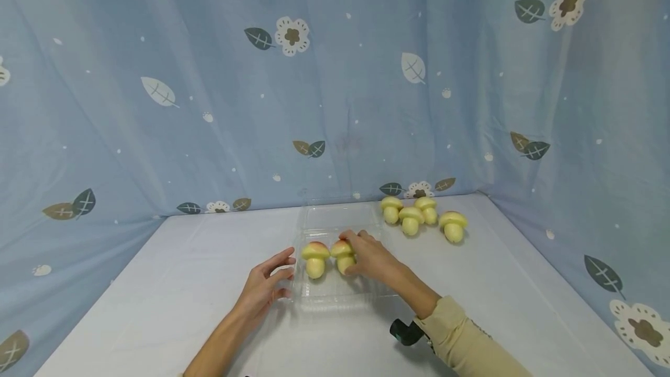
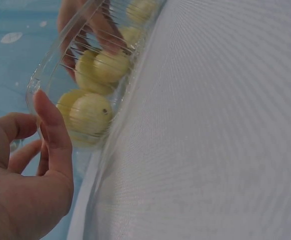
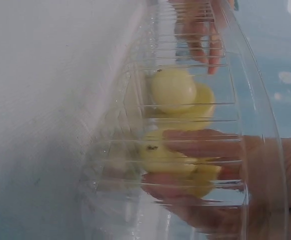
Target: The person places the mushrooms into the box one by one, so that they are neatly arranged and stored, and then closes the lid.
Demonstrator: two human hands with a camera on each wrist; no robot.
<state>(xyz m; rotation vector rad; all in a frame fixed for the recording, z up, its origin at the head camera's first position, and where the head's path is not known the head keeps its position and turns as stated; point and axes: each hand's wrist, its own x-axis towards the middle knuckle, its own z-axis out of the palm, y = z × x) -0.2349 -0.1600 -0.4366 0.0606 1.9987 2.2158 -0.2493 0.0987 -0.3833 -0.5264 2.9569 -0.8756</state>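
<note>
A clear plastic clamshell box (image 1: 335,292) lies on the table with its lid (image 1: 340,217) folded back. Inside it on the left is a yellow toy mushroom (image 1: 315,259) with a reddish-topped cap. Beside that one, my right hand (image 1: 373,258) grips a second toy mushroom (image 1: 342,255) by its sides, reaching in from above. Through the box wall in the right wrist view, thumb and fingers (image 3: 200,142) show around this mushroom. My left hand (image 1: 262,290) is at the box's left edge, fingers spread and lightly bent, fingertips (image 2: 44,102) right at the rim.
Several more toy mushrooms (image 1: 411,220) stand on the white table (image 1: 209,260), behind and to the right of the box. A blue patterned curtain (image 1: 335,86) closes off the back and sides. A black device (image 1: 405,331) sits by my right wrist.
</note>
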